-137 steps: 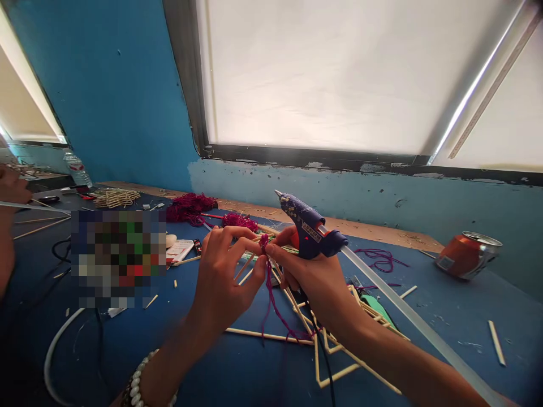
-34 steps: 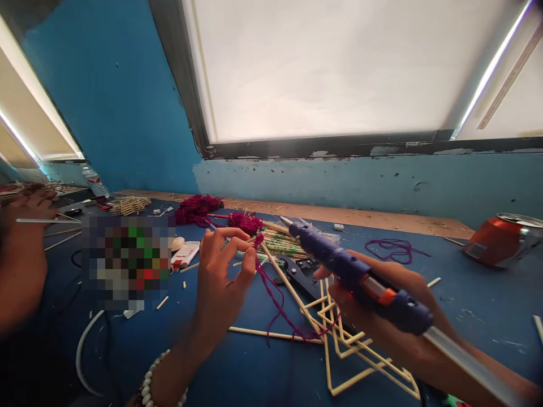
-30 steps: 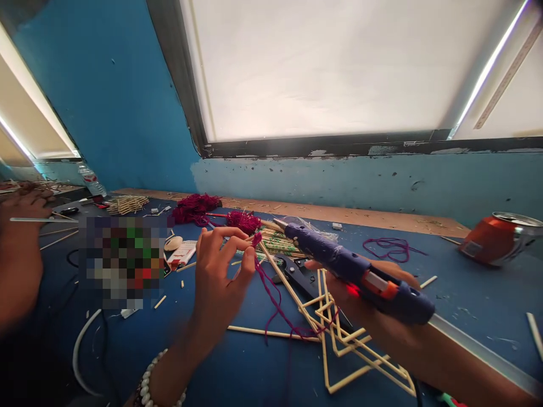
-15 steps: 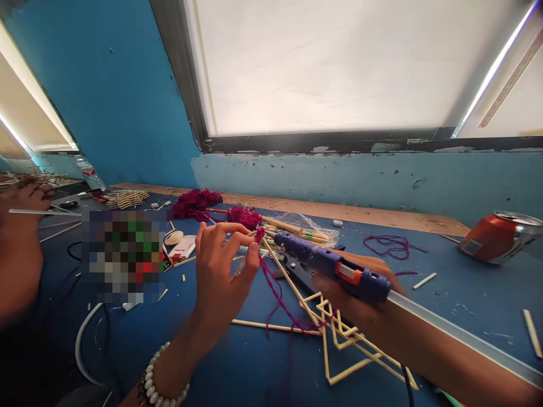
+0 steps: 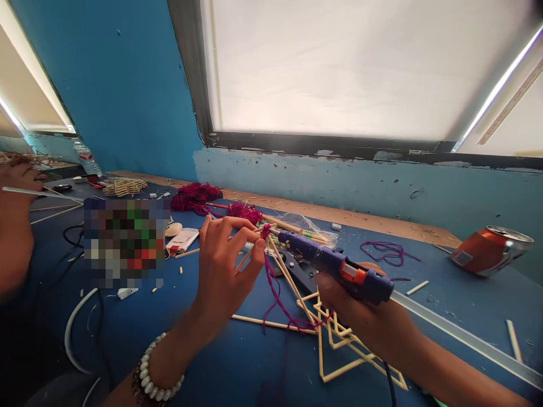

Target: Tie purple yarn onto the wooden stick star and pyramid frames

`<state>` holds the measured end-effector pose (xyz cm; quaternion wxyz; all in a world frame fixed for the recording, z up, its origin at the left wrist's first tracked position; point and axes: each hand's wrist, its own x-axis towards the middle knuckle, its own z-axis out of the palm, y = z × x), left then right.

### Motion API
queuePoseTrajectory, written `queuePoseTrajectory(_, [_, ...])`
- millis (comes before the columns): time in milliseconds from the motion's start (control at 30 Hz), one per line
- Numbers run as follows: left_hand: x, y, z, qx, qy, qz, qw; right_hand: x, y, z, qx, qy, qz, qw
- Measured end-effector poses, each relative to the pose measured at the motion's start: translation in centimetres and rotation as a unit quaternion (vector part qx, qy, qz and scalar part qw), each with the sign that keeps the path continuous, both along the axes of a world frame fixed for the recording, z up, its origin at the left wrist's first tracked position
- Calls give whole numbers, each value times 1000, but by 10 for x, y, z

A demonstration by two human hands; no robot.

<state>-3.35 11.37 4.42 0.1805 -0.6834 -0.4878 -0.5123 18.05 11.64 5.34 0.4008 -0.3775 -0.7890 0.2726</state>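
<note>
My right hand (image 5: pixel 348 297) is wrapped round a blue glue gun (image 5: pixel 322 254), with a long clear glue stick (image 5: pixel 462 330) out of its back end. The gun's nozzle meets, or nearly meets, a purple yarn knot (image 5: pixel 266 230) at the corner of a wooden stick frame (image 5: pixel 292 274). My left hand (image 5: pixel 229 265) pinches that corner between thumb and fingers. Loose purple yarn (image 5: pixel 274 288) hangs from the knot down to the table. Below the gun, a zigzag of joined sticks (image 5: pixel 343 376) lies partly hidden by my right hand.
Purple yarn bundles (image 5: pixel 195 196), bagged sticks (image 5: pixel 314 234) and dark-handled pliers (image 5: pixel 297 271) lie behind my hands. An orange can (image 5: pixel 490 251) leans at right beside a yarn loop (image 5: pixel 388 252). Another person's arm (image 5: pixel 14 226) is at left, near a bottle (image 5: pixel 87 158). Cables (image 5: pixel 70 333) cross the table.
The glue gun's nozzle has come close to the knot, which it stood apart from before. My left hand keeps its pinch. The whole view has shifted slightly.
</note>
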Motion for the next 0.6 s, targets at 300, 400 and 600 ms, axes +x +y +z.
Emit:
queuePoseTrajectory(300, [0, 0, -1, -5, -9, -3, 1000, 0, 0, -4, -15, -7, -1, 1000])
queuePoseTrajectory(400, [0, 0, -1, -7, -10, -2, 1000, 1, -1, -5, 0, -16, -10, 1000])
queuePoseTrajectory(600, [0, 0, 0, -1, -7, -2, 1000, 0, -1, -6, 85, -27, -20, 996])
